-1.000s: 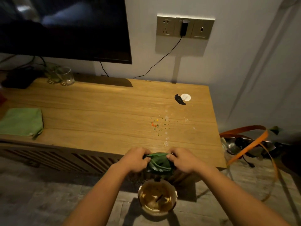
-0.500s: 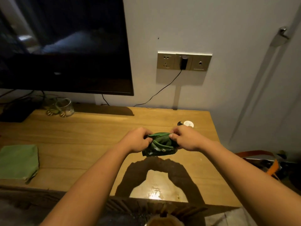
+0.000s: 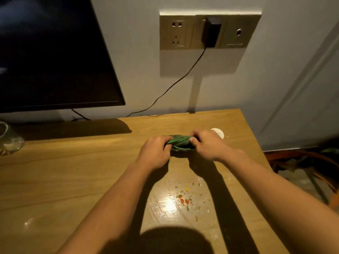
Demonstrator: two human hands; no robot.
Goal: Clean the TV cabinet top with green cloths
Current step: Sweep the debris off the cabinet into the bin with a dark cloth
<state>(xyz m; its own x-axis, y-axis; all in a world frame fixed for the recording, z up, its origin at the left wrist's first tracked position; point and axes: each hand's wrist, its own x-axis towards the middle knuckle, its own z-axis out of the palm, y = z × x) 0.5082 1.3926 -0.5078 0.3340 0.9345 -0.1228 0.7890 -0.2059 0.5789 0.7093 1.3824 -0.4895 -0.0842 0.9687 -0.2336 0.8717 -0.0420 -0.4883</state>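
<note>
A bunched dark green cloth (image 3: 180, 142) is held between both hands over the far right part of the wooden TV cabinet top (image 3: 73, 180). My left hand (image 3: 156, 153) grips its left end and my right hand (image 3: 207, 143) grips its right end, fingers curled round the fabric. Small coloured crumbs (image 3: 185, 198) and wet drops lie on the wood nearer to me, between my forearms. The second green cloth is out of view.
A dark TV screen (image 3: 51, 52) hangs at the upper left. A glass cup (image 3: 9, 140) stands at the left edge. A white round disc (image 3: 218, 132) lies behind my right hand. A wall socket panel (image 3: 209, 31) holds a black plug with a cable. Orange straps (image 3: 311, 167) lie on the floor to the right.
Both hands carried the bunched cloth from over the bowl at the cabinet's front edge up and forward over the top. The view moved closer; the bowl and the folded cloth left the frame.
</note>
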